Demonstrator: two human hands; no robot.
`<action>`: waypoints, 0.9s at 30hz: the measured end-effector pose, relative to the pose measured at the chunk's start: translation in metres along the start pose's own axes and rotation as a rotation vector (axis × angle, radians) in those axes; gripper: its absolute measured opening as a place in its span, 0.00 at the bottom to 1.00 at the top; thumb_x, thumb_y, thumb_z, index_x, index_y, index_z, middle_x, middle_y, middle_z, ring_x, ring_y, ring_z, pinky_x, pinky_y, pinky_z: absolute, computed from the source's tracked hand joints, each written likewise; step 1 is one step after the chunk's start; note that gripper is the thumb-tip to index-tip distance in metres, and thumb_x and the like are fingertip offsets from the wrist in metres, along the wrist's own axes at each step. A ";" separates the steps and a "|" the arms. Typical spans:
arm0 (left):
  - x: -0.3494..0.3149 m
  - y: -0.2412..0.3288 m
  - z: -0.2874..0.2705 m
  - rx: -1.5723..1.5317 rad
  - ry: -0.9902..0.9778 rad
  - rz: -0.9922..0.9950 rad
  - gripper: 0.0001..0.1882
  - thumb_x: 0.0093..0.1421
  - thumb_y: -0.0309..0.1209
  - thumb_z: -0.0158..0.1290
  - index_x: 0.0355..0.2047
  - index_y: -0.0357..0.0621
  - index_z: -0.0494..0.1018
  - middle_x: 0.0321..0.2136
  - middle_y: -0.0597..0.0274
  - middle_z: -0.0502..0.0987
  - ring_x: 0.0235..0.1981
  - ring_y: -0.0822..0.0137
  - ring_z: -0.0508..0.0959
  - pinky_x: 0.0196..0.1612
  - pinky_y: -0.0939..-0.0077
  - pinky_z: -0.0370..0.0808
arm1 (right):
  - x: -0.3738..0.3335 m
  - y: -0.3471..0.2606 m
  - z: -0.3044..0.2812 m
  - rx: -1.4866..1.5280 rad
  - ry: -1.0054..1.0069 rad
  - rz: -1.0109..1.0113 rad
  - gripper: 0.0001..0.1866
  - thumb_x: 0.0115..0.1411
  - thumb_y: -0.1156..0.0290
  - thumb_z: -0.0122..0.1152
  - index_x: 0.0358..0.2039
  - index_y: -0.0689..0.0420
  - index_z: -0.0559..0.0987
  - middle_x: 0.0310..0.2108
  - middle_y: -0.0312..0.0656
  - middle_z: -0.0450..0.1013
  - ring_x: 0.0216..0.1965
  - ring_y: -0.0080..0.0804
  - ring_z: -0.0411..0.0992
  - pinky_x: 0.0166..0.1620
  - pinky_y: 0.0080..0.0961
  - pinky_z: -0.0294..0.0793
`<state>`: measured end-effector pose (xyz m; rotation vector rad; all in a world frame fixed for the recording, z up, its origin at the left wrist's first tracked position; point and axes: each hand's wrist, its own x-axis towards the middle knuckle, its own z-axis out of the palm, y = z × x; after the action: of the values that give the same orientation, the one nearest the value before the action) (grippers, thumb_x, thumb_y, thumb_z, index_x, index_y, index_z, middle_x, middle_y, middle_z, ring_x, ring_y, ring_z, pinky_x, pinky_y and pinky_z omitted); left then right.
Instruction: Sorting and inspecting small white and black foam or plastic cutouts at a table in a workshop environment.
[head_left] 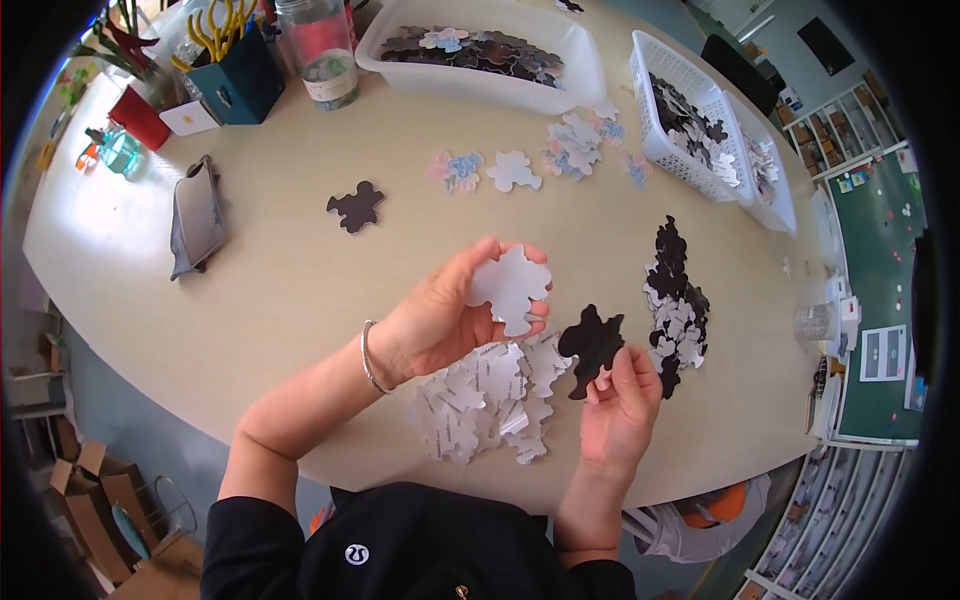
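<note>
My left hand [440,305], a bangle at its wrist, holds a white irregular-edged cutout [512,288] with a smooth face turned up. To its right, my right hand [622,400] pinches a black cutout [593,345] of similar outline by its lower edge. The two pieces are apart. Beneath and between the hands lies a heap of white backing-paper pieces [475,405] with faint print. A pile of black and white cutouts [678,325] sits just right of my right hand. One dark cutout [356,207] lies alone on the table, left of my left hand.
Pale cutouts [515,171] lie in a row beyond my hands. Behind them stand a white tub [480,92] of cutouts and white baskets [650,110]. A grey pouch [197,220], a dark tool holder [238,85] and a glass jar [328,65] occupy the left side.
</note>
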<state>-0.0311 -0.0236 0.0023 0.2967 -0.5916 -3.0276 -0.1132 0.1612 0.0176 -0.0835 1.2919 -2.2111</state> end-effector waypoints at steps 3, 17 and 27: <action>0.000 -0.006 0.006 -0.017 -0.006 -0.054 0.25 0.64 0.49 0.33 0.49 0.43 0.66 0.42 0.60 0.71 0.42 0.66 0.73 0.47 0.66 0.71 | -0.002 0.003 0.002 -0.051 0.010 -0.066 0.02 0.57 0.77 0.55 0.32 0.62 0.74 0.20 0.32 0.66 0.18 0.16 0.60 0.23 0.17 0.60; -0.007 -0.017 0.016 0.004 0.010 -0.170 0.38 0.60 0.61 0.29 0.57 0.43 0.58 0.50 0.54 0.68 0.53 0.63 0.68 0.52 0.68 0.66 | -0.001 0.016 0.015 -0.273 -0.047 -0.096 0.03 0.55 0.80 0.57 0.27 0.66 0.73 0.23 0.31 0.64 0.23 0.15 0.58 0.28 0.11 0.57; -0.007 -0.020 0.015 0.076 0.033 -0.213 0.39 0.60 0.62 0.27 0.58 0.44 0.58 0.48 0.58 0.70 0.48 0.67 0.70 0.48 0.67 0.69 | 0.003 0.022 0.005 -0.393 -0.090 -0.167 0.05 0.57 0.76 0.56 0.30 0.65 0.74 0.28 0.35 0.68 0.25 0.17 0.59 0.28 0.13 0.60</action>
<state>-0.0273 0.0010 0.0102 0.4385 -0.7175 -3.1997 -0.1042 0.1470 0.0014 -0.4506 1.7033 -2.0276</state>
